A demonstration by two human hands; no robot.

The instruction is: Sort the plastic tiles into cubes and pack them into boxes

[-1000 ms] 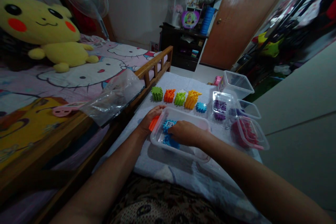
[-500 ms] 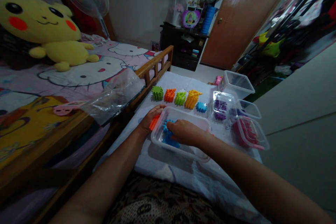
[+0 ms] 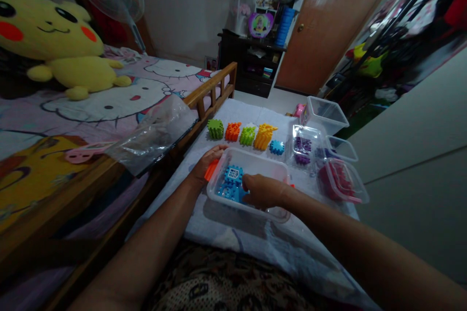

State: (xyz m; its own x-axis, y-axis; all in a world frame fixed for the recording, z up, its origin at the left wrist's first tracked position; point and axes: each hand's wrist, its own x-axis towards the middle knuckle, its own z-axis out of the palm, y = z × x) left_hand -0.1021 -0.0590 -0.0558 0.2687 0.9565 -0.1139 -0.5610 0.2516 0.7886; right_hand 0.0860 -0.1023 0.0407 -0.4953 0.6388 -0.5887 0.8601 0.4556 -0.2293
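A clear plastic tub (image 3: 251,161) lies on a white cloth (image 3: 233,226) in front of me, with several blue toy blocks (image 3: 230,183) inside. My right hand (image 3: 263,192) reaches into the tub, fingers curled down among the blue blocks. My left hand (image 3: 207,161) grips the tub's left end, with an orange piece (image 3: 210,170) by its fingers. Beyond the tub stand a green block (image 3: 215,129), an orange block (image 3: 232,131), a lime block (image 3: 247,135), a yellow-orange block (image 3: 264,136) and a small blue piece (image 3: 276,147) in a row.
Clear tubs sit at the right: one with purple pieces (image 3: 302,149), one with red pieces (image 3: 341,182), two more behind (image 3: 323,112). A bed with wooden rail (image 3: 204,95), a plastic bag (image 3: 155,133) and a yellow plush (image 3: 54,43) is at the left. A cabinet wall (image 3: 419,155) is right.
My right hand has drawn back toward the near side of the tub, uncovering the blue blocks. The left hand stays on the tub's left end. The view shifted slightly.
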